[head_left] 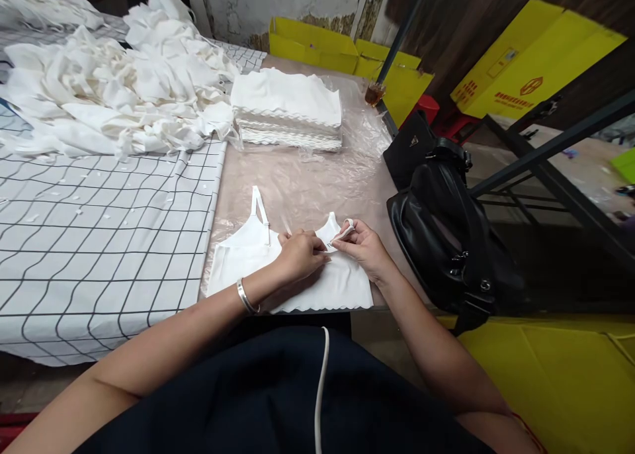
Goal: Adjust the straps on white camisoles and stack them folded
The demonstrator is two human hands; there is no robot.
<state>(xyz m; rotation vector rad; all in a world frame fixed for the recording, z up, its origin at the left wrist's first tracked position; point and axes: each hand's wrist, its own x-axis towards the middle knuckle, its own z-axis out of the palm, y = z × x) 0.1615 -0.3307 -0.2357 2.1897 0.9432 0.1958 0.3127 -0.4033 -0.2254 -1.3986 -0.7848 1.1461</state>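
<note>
Fingers point(350, 248) pinching white garment point(322, 285), white stack point(288, 96) beyond, black bag point(426, 235) at right

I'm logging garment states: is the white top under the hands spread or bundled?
Spread: the white top lies mostly flat, its wavy hem running along the near side and one strap extending away.

Hiding part of white garment point(325, 287) behind left hand point(303, 253), cropping white heap point(119, 100) at left edge, blurring carton lettering point(514, 101)

Left hand point(303, 252) curled, right hand point(363, 247) pinching, forearms point(198, 335) angled inward
</note>
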